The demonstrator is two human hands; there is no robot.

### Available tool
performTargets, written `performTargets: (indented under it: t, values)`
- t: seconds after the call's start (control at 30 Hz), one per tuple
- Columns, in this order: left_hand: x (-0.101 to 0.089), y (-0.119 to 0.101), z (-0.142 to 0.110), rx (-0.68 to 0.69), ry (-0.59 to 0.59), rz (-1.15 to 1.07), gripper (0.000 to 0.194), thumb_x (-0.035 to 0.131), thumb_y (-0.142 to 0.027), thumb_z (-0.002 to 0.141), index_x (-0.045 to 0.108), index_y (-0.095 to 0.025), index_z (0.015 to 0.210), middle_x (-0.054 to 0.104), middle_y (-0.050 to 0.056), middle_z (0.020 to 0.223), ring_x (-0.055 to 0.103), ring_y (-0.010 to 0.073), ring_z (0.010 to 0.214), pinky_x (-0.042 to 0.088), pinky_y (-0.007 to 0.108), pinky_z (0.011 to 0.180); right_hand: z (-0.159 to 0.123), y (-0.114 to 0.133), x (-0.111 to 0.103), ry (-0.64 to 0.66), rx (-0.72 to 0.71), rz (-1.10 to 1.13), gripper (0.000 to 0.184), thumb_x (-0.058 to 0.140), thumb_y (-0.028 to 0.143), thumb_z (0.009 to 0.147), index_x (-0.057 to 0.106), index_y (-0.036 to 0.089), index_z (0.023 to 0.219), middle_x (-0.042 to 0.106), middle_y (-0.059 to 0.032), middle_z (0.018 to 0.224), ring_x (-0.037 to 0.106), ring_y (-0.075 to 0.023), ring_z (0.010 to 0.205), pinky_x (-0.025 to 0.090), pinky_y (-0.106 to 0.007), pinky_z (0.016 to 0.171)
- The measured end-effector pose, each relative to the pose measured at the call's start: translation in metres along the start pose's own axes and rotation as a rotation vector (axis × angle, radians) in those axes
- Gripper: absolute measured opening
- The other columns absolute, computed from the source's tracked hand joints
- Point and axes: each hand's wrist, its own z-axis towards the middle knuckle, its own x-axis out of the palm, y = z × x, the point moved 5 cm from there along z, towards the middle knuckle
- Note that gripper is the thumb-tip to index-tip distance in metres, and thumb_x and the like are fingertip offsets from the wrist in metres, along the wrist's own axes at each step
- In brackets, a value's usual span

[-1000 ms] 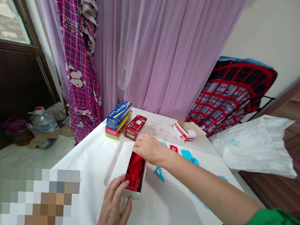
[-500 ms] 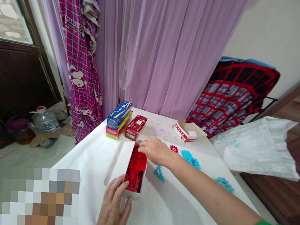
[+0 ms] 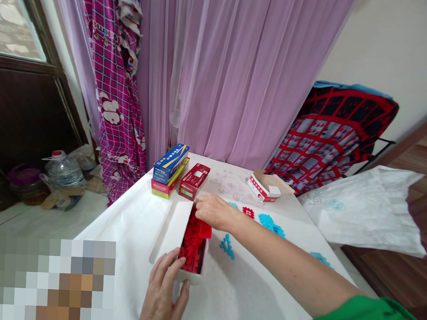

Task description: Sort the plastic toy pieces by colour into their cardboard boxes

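Observation:
A long white cardboard box (image 3: 177,224) lies open on the white table (image 3: 133,222), filled with several red plastic pieces (image 3: 192,246). My left hand (image 3: 163,292) rests flat on the box's near end, fingers spread over its rim. My right hand (image 3: 214,212) reaches across to the box's far end, fingers curled down on a red piece (image 3: 205,230) at the box's right rim. Blue flat pieces (image 3: 227,245) and a small red one (image 3: 247,212) lie on the table just right of the box.
Behind the box stand a stack of a blue box (image 3: 170,164) on a red-green one and a dark red box (image 3: 193,180). An open red-white carton (image 3: 265,186) sits at the back right. Purple curtains hang behind; a white bag (image 3: 367,209) lies at right.
My right hand has shifted slightly toward the box's far end and pressed down on the red piece at the rim. My left hand has stayed on the near end.

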Motion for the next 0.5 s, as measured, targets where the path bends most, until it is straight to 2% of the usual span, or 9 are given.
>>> performTargets:
  t: [0.17,0.27,0.37,0.5]
  values:
    - [0.002,0.001,0.0,0.009,0.003,0.002,0.04,0.053,-0.018,0.088,0.051,-0.021,0.128,0.061,0.013,0.128,0.06,0.0219,0.118,0.055,0.037,0.094,-0.013,-0.009,-0.012,-0.085,0.118,0.14,0.018,0.054,0.016,0.086,0.07,0.016,0.095,0.073,-0.0092,0.096,0.063,-0.0195,0.09,0.038,-0.03,0.077]
    - [0.0,-0.001,0.001,0.008,0.006,0.02,0.04,0.054,-0.019,0.088,0.051,-0.02,0.128,0.061,0.014,0.128,0.059,0.0218,0.119,0.055,0.037,0.095,-0.029,-0.018,-0.006,-0.055,0.285,0.252,0.023,0.05,0.017,0.086,0.067,0.019,0.102,0.073,-0.0067,0.094,0.064,-0.0186,0.087,0.037,-0.028,0.073]
    - [-0.002,-0.003,0.002,0.016,-0.011,0.021,0.04,0.053,-0.019,0.088,0.051,-0.019,0.128,0.06,0.014,0.127,0.059,0.0214,0.118,0.055,0.036,0.094,-0.059,-0.032,0.01,0.011,0.54,0.328,0.025,0.047,0.02,0.088,0.064,0.021,0.105,0.074,-0.0045,0.09,0.065,-0.0191,0.082,0.035,-0.028,0.067]
    - [-0.002,-0.003,0.002,0.023,-0.02,0.002,0.039,0.052,-0.019,0.088,0.052,-0.019,0.127,0.06,0.013,0.127,0.059,0.0205,0.117,0.055,0.034,0.093,-0.109,-0.045,0.043,0.011,0.966,0.304,0.022,0.043,0.023,0.093,0.062,0.021,0.104,0.073,-0.0068,0.095,0.066,-0.0213,0.087,0.037,-0.029,0.068]
